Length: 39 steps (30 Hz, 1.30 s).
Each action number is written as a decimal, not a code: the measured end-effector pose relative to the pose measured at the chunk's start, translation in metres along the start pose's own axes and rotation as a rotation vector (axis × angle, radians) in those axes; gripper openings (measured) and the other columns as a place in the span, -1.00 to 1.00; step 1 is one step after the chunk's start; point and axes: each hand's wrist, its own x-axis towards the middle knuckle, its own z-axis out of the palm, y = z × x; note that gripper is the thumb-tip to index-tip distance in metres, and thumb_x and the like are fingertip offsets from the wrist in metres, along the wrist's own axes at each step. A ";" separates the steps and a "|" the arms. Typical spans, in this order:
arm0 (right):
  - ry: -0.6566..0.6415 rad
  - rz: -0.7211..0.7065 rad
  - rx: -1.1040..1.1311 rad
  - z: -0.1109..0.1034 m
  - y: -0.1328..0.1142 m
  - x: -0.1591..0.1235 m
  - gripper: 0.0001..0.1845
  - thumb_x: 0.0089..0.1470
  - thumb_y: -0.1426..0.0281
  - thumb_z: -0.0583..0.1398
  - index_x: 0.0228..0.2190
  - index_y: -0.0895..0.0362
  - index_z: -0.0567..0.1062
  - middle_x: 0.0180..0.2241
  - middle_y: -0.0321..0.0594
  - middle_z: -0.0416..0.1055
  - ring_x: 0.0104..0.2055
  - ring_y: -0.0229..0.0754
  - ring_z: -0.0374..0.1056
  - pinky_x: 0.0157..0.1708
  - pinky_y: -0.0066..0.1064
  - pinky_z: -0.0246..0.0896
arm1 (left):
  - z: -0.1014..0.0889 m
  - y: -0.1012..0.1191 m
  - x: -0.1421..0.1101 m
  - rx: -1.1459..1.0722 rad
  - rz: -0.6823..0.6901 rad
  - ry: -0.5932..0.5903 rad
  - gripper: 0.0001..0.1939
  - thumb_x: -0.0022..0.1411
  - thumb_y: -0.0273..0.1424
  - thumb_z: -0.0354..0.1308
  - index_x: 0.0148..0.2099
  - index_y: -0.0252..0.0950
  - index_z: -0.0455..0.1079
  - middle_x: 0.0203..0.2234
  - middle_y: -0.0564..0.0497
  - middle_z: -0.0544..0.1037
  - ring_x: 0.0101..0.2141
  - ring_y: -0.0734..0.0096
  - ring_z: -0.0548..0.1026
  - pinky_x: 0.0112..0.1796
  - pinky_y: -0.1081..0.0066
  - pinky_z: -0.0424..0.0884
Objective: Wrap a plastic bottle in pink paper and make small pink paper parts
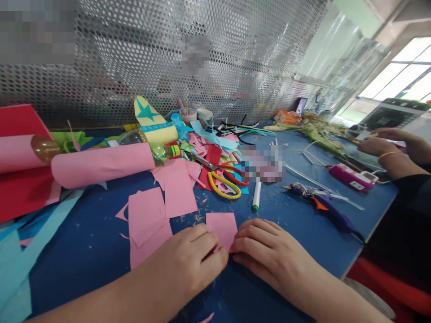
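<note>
A small piece of pink paper (222, 226) lies on the blue table between my two hands. My left hand (193, 253) has its fingers curled and closed on the paper's near left edge. At the near right corner, the bent fingers of my right hand (264, 249) pinch the same paper. The fingertips are partly hidden, as is the paper's near edge. Several larger pink paper pieces (146, 213) lie to the left of my left hand, partly overlapping. Beyond the paper rest scissors (225, 184) with red and yellow handles and a white marker (256, 197) with a green end.
Pink paper wraps a bottle (104, 165) at left, beside red card (20, 193). Colourful scraps (215, 143) pile up at the back. On the right are a glue gun (333, 213), a purple power strip (352, 176) and another person's hands (384, 141). A perforated metal panel (235, 63) stands behind.
</note>
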 end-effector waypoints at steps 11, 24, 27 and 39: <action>0.020 0.109 0.012 0.002 -0.001 0.000 -0.81 0.28 0.41 0.07 -0.30 0.10 0.47 -0.33 -0.24 0.48 -0.26 -0.17 0.37 -0.21 -0.32 0.34 | 0.014 -0.008 0.001 -0.216 -0.117 0.002 -0.76 0.35 -0.61 -0.06 -0.28 -0.30 0.38 -0.39 0.03 0.45 -0.33 0.38 0.41 -0.24 0.40 0.42; 0.148 -0.040 -0.088 0.004 0.000 -0.004 -0.66 0.36 0.35 -0.04 -0.25 0.12 0.51 -0.32 -0.27 0.53 -0.20 -0.21 0.38 -0.16 -0.33 0.26 | 0.026 -0.008 -0.004 -0.143 -0.083 0.031 -0.66 0.37 -0.62 -0.19 -0.27 -0.28 0.38 -0.39 0.02 0.46 -0.31 0.34 0.42 -0.16 0.28 0.41; 0.143 -0.027 -0.070 0.004 0.001 -0.004 -0.66 0.36 0.34 -0.04 -0.25 0.12 0.51 -0.32 -0.27 0.54 -0.20 -0.21 0.39 -0.16 -0.33 0.27 | 0.026 -0.007 -0.004 -0.163 -0.095 0.009 -0.68 0.37 -0.61 -0.17 -0.27 -0.27 0.38 -0.38 0.02 0.46 -0.28 0.34 0.43 -0.16 0.28 0.42; 0.139 -0.061 -0.167 0.009 0.000 -0.006 -0.69 0.36 0.42 -0.05 -0.22 0.15 0.48 -0.30 -0.24 0.53 -0.16 -0.18 0.39 -0.10 -0.30 0.24 | 0.018 -0.006 -0.001 -0.251 -0.195 0.012 -0.70 0.40 -0.56 -0.16 -0.25 -0.26 0.39 -0.38 0.04 0.49 -0.31 0.37 0.45 -0.21 0.34 0.44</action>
